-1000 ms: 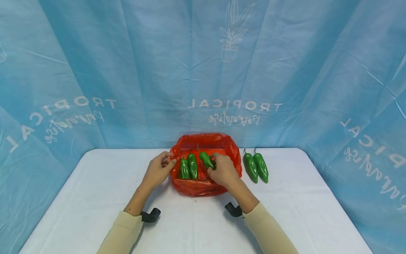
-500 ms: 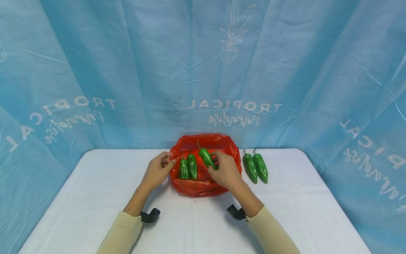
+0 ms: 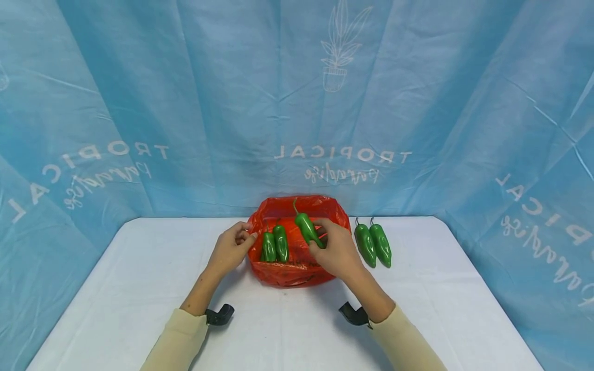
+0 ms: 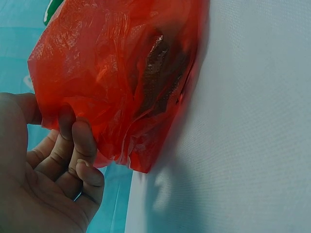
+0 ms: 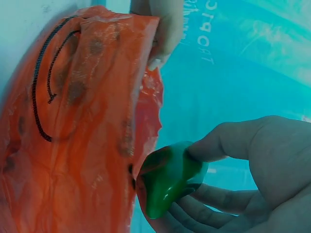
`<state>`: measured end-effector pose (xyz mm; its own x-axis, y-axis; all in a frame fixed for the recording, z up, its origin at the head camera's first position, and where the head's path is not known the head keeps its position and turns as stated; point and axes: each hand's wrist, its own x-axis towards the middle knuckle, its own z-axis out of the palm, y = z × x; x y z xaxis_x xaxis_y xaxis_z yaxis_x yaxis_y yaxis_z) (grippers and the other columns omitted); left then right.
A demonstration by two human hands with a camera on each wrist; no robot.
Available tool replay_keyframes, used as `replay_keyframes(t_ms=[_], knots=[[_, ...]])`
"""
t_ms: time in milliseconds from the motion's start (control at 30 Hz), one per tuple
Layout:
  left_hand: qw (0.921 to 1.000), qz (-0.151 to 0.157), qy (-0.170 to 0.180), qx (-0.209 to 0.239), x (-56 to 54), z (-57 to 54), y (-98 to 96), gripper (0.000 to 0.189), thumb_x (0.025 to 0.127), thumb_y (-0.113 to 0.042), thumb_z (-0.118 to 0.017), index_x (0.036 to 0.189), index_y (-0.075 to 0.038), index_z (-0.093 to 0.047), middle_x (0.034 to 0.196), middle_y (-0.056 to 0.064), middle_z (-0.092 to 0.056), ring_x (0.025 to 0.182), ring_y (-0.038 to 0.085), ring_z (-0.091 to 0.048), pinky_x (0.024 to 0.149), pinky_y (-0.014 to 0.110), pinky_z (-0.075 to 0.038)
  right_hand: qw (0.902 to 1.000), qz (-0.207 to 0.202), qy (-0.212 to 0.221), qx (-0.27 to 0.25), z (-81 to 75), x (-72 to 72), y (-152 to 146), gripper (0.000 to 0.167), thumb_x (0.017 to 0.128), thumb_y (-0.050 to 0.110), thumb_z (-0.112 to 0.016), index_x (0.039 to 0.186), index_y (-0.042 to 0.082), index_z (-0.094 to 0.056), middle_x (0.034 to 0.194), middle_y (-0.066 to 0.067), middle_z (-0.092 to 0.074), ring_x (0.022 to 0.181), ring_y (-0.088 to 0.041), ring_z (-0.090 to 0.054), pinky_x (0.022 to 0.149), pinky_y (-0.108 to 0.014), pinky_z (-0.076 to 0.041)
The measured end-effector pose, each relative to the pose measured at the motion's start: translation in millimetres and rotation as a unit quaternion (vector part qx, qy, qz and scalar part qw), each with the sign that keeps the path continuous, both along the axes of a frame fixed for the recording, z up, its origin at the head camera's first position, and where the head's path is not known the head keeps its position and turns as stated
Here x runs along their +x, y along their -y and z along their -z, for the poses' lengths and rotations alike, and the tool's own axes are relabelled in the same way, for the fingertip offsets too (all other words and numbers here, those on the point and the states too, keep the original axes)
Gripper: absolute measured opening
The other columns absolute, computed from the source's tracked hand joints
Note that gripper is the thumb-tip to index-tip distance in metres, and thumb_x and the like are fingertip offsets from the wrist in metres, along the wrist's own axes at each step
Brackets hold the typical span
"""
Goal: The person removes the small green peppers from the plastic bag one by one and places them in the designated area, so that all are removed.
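Note:
A red plastic bag [image 3: 292, 275] sits open on the table with two green peppers [image 3: 281, 243] side by side in its left part. My left hand [image 3: 232, 247] pinches the bag's left rim between thumb and fingers, as the left wrist view shows. Over the right part of the bag, my right hand [image 3: 339, 248] grips another green pepper [image 3: 306, 226], its stem pointing up and away. In the right wrist view the blunt lower end of that pepper [image 5: 170, 179] shows between the thumb and the fingers, beside the bag's wall.
Two more green peppers [image 3: 373, 245] lie next to each other on the white tablecloth [image 3: 287, 330], right of the bag. A blue printed curtain [image 3: 232, 113] hangs behind the table and along both sides. Black bands with curved pieces [image 3: 220, 315] are on the wrists.
My right hand has lifted the pepper upward and slightly to the right within the bag's opening. The left hand has stayed on the bag's rim.

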<state>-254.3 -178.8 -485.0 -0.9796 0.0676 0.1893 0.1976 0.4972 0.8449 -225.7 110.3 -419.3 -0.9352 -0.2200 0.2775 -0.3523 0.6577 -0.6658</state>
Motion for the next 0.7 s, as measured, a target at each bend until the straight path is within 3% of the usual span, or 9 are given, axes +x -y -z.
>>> replay_keyframes(t_ms=[700], knots=[[0.9999,-0.001,-0.003,-0.010,-0.8,2.5,-0.9,0.027,0.104,-0.019,-0.067,0.126,-0.004,-0.065,0.086,0.004,-0.069,0.075,0.020,-0.058,0.066,0.029,-0.047,0.9996,0.022,0.013,-0.009,-6.8,12.1,-28,0.045,0.091,0.010,-0.078,0.134,0.006,-0.066,0.104,-0.005,-0.074,0.083,-0.018,-0.070,0.076,-0.037,-0.061]])
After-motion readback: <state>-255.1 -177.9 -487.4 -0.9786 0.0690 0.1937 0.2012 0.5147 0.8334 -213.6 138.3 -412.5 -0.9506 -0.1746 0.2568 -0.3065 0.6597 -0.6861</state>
